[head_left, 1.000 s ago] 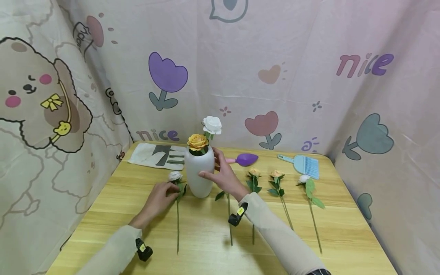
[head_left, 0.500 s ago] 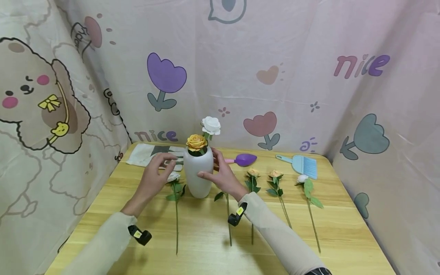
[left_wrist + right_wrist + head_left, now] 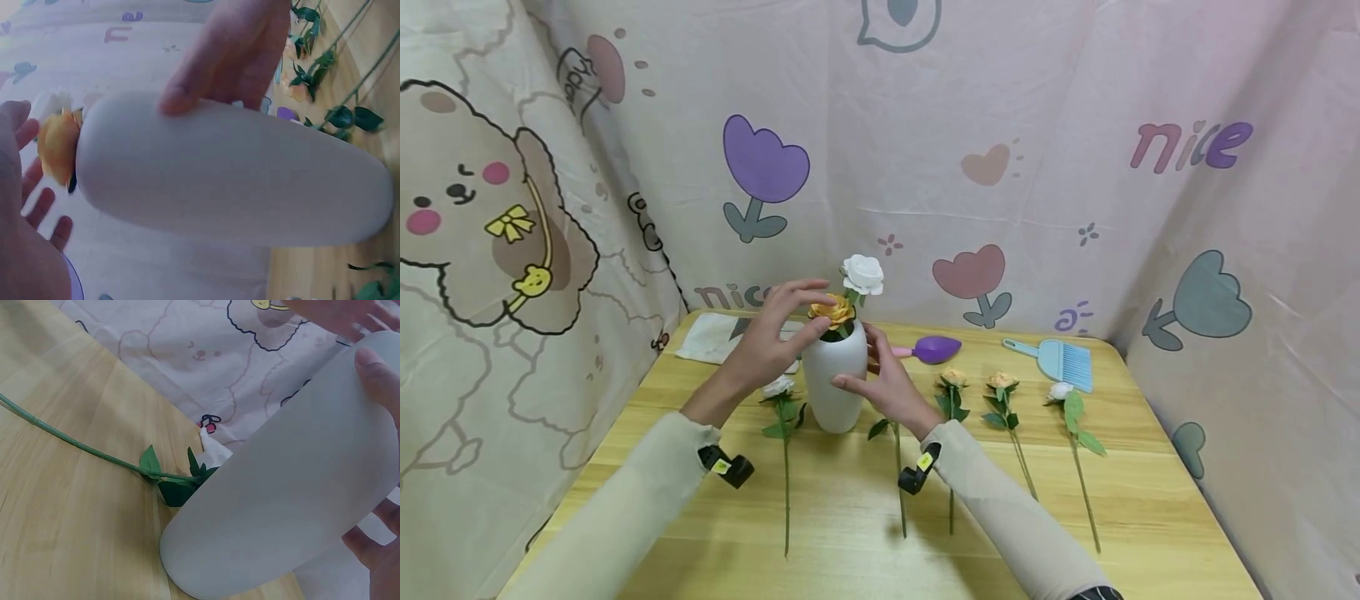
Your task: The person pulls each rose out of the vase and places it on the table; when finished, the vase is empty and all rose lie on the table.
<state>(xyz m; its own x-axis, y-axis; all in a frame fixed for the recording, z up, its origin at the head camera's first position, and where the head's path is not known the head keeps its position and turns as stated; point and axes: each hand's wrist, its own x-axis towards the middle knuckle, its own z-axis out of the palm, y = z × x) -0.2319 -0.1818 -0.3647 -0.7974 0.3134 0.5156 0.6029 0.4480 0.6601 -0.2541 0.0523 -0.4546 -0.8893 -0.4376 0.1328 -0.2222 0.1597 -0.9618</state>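
Two beige sleeves (image 3: 625,500) are stretching in from the near edge of the wooden table (image 3: 850,554), each wrist carrying a small black camera (image 3: 917,479). Past them, long green stems are lying on the wood with their ends pointing toward the person: a white rose (image 3: 778,386) is resting just left of the vase, and a leafy stem (image 3: 901,487) is lying to the right, its upper end being hidden by the right hand. Further right, two pale orange roses (image 3: 1002,380) and another white rose (image 3: 1061,391) are lying in a row, apart from one another.

The white vase (image 3: 833,404) is standing upright between the hands. The right hand (image 3: 891,379) is gripping its right side, thumb at the front and fingers curling round behind. The left hand (image 3: 767,346) is spreading its fingers loosely about the orange rose (image 3: 59,150) at the vase's mouth; whether they are touching it, I cannot tell. A taller white rose (image 3: 862,275) is rising behind that bloom.

Behind, a white and grey cloth (image 3: 703,340), a purple trowel (image 3: 936,350) and a light-blue dustpan and brush (image 3: 1063,363) are lying before a printed curtain (image 3: 1045,83).
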